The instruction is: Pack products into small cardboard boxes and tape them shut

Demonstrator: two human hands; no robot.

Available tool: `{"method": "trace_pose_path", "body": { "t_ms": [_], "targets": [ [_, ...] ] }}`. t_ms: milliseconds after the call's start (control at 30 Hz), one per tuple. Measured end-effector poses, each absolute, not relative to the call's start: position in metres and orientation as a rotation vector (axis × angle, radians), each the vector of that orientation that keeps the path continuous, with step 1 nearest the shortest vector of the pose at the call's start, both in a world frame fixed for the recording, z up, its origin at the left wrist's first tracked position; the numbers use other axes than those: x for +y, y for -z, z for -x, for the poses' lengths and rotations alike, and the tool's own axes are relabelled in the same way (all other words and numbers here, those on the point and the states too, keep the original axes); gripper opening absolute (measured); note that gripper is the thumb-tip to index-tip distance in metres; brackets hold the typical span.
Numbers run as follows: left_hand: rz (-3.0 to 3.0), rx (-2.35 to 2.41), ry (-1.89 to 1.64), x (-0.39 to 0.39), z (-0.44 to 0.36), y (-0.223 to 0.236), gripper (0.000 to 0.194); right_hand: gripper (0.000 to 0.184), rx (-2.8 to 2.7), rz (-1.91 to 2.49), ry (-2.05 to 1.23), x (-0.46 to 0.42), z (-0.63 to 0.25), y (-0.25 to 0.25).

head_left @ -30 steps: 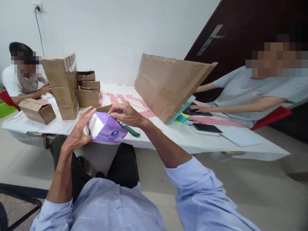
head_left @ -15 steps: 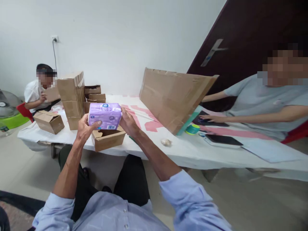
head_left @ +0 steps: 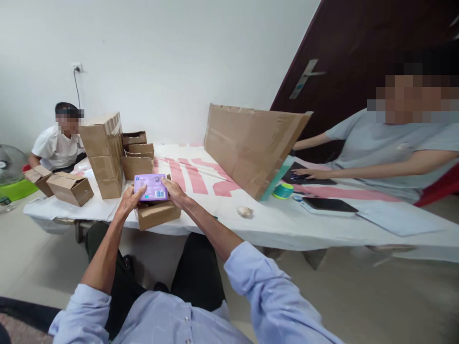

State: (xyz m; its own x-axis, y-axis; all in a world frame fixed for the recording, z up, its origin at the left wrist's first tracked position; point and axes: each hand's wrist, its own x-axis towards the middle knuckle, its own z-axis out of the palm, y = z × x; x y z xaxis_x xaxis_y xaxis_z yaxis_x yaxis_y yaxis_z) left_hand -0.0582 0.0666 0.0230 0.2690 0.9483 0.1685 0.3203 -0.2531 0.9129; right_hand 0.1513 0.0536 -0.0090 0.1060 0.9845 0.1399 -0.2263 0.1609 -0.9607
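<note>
Between my two hands is a purple plastic-wrapped tissue pack (head_left: 151, 187), with its printed side and barcode turned towards me. My left hand (head_left: 129, 199) grips its left end, thumb laid across the print. On the right end, my right hand (head_left: 175, 192) holds it with the fingers bent. Directly beneath the pack stands a small open cardboard box (head_left: 159, 217) at the table's near edge. The pack covers most of the box's opening, so the inside is hidden.
Closed cardboard boxes (head_left: 102, 143) are stacked behind my left hand, beside open boxes (head_left: 138, 167). A large cardboard panel (head_left: 251, 145) leans mid-table. Green tape (head_left: 283, 190) and a dark-screened device (head_left: 330, 205) lie to the right. One person sits at each side.
Both hands have lowered the tissue pack towards the open box and tipped its face upward. At the left, the other person's box has come down onto the table beside another box.
</note>
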Motion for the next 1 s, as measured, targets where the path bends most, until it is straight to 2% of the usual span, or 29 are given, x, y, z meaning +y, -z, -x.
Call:
{"method": "trace_pose_path", "body": {
  "t_ms": [233,600,833,1000],
  "targets": [
    [-1.777,1.177,-0.987,0.072,0.055,-0.03,0.065,0.045,-0.988,1.002,-1.155,0.05,-0.155,0.002],
    [-1.873,1.078,-1.173,0.06,0.054,-0.083,0.069,0.073,-1.213,0.826,-0.915,0.035,-0.165,-0.05],
    [-1.927,0.956,-1.232,0.047,0.054,-0.102,0.075,0.074,-1.335,0.71,-0.797,0.009,-0.165,-0.079],
    [-1.845,0.742,-1.176,0.046,0.065,-0.106,0.078,0.089,-1.461,0.707,-0.681,-0.01,-0.169,-0.089]
  ]
}}
